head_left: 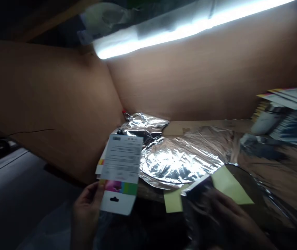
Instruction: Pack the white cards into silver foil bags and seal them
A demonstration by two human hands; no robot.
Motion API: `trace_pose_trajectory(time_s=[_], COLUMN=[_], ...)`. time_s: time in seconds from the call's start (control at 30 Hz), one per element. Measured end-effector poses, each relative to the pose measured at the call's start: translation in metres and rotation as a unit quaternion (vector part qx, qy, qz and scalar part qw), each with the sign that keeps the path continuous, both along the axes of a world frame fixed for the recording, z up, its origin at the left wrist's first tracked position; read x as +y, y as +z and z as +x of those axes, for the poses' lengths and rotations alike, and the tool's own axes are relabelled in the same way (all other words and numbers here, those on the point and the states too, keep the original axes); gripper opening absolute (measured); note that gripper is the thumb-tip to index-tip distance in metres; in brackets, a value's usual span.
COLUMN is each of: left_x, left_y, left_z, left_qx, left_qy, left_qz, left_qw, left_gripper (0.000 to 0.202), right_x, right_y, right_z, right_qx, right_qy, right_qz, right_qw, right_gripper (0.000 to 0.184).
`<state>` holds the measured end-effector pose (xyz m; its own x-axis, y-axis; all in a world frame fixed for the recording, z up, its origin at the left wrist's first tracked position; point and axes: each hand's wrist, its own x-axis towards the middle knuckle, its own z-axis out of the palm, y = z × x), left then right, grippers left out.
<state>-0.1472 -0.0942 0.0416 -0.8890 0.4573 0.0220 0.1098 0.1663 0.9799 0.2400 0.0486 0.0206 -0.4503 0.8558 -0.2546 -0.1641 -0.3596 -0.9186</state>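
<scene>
In my left hand [89,205] is a white printed packaging box [123,156] with a hang hole and a coloured band near its lower end. The fingers close on its left edge. My right hand [229,211], blurred and dim, grips a dark, shiny foil pouch [198,201] near the bottom of the view. Beyond both hands, a silver foil bag [177,161] lies flat on the bench. Yellow paper sheets [232,185] lie under and beside the pouch.
Another foil bag [145,121] lies in the back corner. Crumpled clear plastic [281,173] covers the right side. Printed boxes [294,118] are stacked at the right, with a white cylinder [268,118] beside them. Brown panels [190,80] wall the bench below a bright tube light [177,33].
</scene>
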Motion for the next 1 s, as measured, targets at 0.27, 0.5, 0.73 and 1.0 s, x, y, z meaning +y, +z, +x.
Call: trace_pose_trajectory(time_s=[0.27, 0.5, 0.73, 1.0], left_x=[0.066, 0.131, 0.149, 0.126], left_y=[-0.044, -0.050, -0.050, -0.050], left_z=[0.132, 0.164, 0.206, 0.237], left_qx=[-0.092, 0.138, 0.175, 0.032], left_qy=[-0.352, -0.385, -0.408, -0.452], left_qz=[-0.018, -0.181, -0.248, -0.163], left_qw=[0.931, 0.895, 0.861, 0.877], left_gripper=[0.081, 0.038, 0.021, 0.029], right_x=[0.048, 0.070, -0.001, -0.018], right_y=[-0.012, -0.030, -0.066, -0.083], right_z=[-0.048, 0.018, 0.068, 0.068], right_qx=[0.112, 0.013, -0.076, -0.034], right_qy=[-0.015, -0.058, 0.053, -0.087], right_qz=[-0.062, 0.013, -0.085, -0.059], right_qw=[0.992, 0.998, 0.992, 0.994], right_gripper=[0.040, 0.040, 0.046, 0.056])
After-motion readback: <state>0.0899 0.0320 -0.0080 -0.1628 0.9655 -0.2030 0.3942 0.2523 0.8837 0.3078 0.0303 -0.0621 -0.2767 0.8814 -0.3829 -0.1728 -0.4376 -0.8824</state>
